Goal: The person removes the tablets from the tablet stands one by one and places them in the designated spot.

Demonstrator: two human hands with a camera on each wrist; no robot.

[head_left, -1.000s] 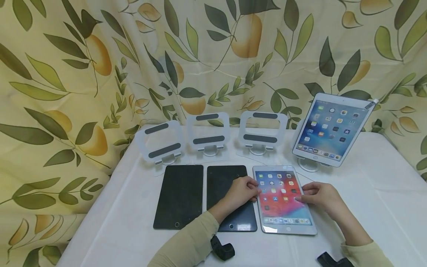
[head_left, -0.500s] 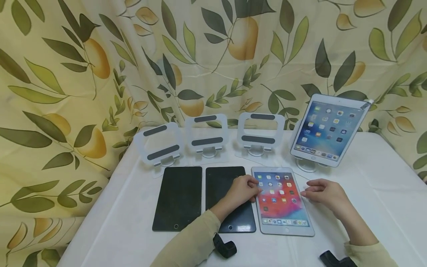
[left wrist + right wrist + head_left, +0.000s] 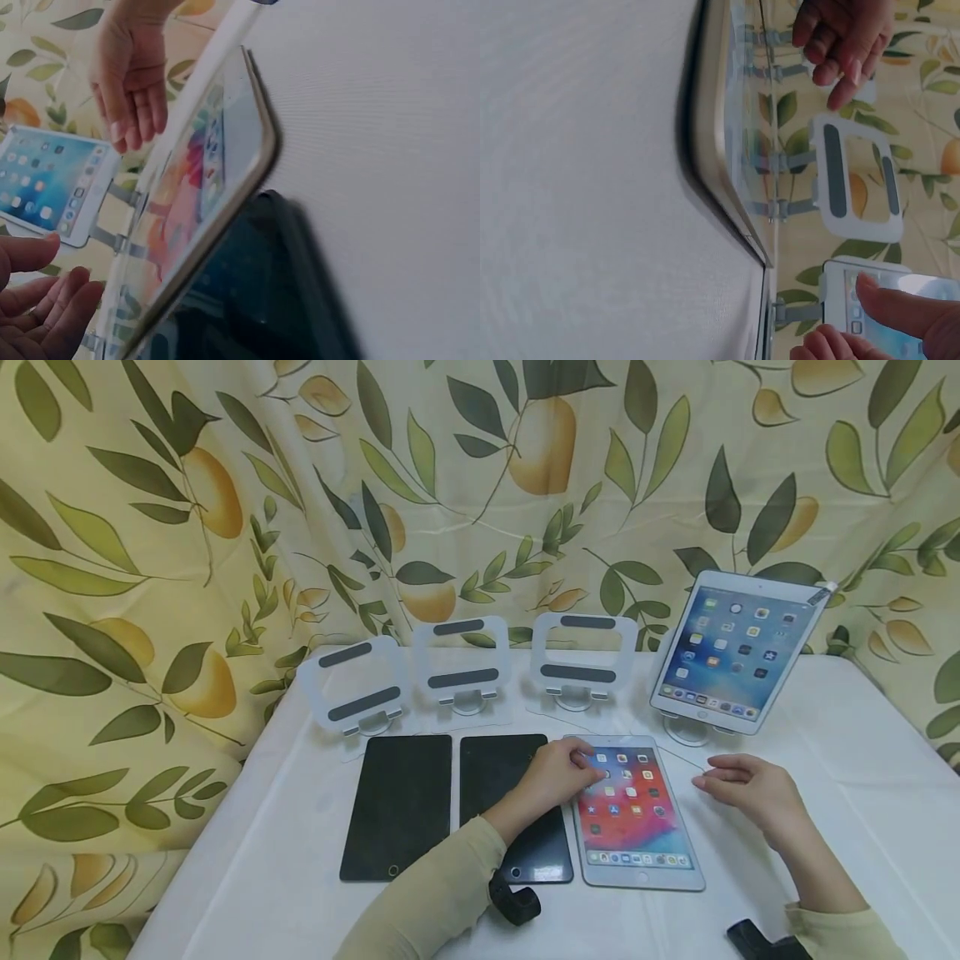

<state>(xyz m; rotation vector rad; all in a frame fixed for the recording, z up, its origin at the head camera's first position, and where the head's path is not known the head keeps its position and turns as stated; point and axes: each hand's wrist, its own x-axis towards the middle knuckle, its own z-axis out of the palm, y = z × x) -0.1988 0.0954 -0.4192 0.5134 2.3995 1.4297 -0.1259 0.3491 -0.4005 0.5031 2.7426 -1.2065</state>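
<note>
A white tablet point(image 3: 633, 827) with a lit red-and-blue home screen lies flat on the table. My left hand point(image 3: 553, 774) hovers at its upper left corner, fingers loosely bent and holding nothing; in the left wrist view a gap shows between those fingers point(image 3: 71, 304) and the tablet. Off the tablet's right edge is my right hand point(image 3: 757, 793), above the tablecloth, with thumb and fingers slightly apart and nothing between them. Two black tablets point(image 3: 401, 802) lie left of the white one, the nearer one point(image 3: 487, 777) partly hidden by my left forearm.
Along the back stand three white tablet stands point(image 3: 462, 677) with dark pads. A fourth, at the back right, bears another white tablet point(image 3: 723, 652), tilted upright. Black straps point(image 3: 516, 903) sit at both wrists. Behind the white-clothed table point(image 3: 247, 860) hangs a leaf-and-fruit patterned curtain point(image 3: 300, 527).
My right hand has left the white tablet's right edge and moved rightward. My left hand has come off the left edge and shifted up and right over the tablet's corner.
</note>
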